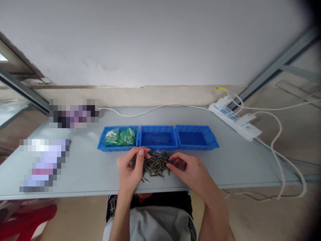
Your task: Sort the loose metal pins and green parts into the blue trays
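A heap of small metal pins (154,163) lies on the grey table (233,160) in front of me. My left hand (130,170) rests at the heap's left edge, thumb and fingers pinched on the pins. At the right edge of the heap, my right hand (190,170) has its fingers curled and its fingertips touch the pins. Behind the heap stand three blue bins in a row: the left bin (117,138) holds clear bags with green parts, the middle bin (158,138) holds a few loose pins, the right bin (197,138) looks bare.
A white power strip (234,117) with white cables lies at the back right; one cable runs along the table's back edge. Two blurred-out objects sit at the left of the table. A red object (27,219) shows below the table's left front edge.
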Motion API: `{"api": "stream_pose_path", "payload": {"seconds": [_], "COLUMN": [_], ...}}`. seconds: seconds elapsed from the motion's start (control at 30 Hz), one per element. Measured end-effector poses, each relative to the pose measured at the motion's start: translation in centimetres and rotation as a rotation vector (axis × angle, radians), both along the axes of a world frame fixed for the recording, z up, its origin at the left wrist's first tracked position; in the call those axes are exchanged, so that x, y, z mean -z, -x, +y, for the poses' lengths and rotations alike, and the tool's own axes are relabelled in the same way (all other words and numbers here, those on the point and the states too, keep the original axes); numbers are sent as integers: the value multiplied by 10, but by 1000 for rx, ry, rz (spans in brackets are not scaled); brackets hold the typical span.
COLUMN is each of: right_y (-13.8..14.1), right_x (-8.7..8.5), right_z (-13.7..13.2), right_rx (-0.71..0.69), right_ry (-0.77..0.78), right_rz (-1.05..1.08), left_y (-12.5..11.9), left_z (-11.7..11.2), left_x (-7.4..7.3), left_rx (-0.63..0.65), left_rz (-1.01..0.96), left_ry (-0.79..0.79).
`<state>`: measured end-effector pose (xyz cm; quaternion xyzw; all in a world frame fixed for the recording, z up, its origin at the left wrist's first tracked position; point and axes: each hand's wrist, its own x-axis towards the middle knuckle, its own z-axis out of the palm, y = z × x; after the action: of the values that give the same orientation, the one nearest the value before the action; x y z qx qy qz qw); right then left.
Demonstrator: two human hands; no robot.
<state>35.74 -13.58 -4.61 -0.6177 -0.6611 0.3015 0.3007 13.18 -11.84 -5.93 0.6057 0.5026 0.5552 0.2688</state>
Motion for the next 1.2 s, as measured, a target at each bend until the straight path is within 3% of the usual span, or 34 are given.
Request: {"api": "stream_pose_path", "payload": {"seconds": [0.23, 0.47, 0.6, 0.8, 1.2], "right_y": [4, 32, 49, 50, 40], "right_x": [-7, -19, -13, -3, -4], "right_z": [-2, 0, 5, 7, 9], "right_rx": [26, 52, 12, -46, 65], "right_ry": [-71, -202, -213, -176, -239], "right_rz": [32, 276, 360, 380, 317], "left_y": [3, -5, -4, 0, -5], "left_z": [0, 2, 4, 6, 6], "left_x": [-1, -5, -5, -3, 3], "left_rx": [24, 227, 206, 185, 199], "left_rz": [10, 68, 20, -38, 26], "left_ry": [-34, -25, -64, -126, -113]}}
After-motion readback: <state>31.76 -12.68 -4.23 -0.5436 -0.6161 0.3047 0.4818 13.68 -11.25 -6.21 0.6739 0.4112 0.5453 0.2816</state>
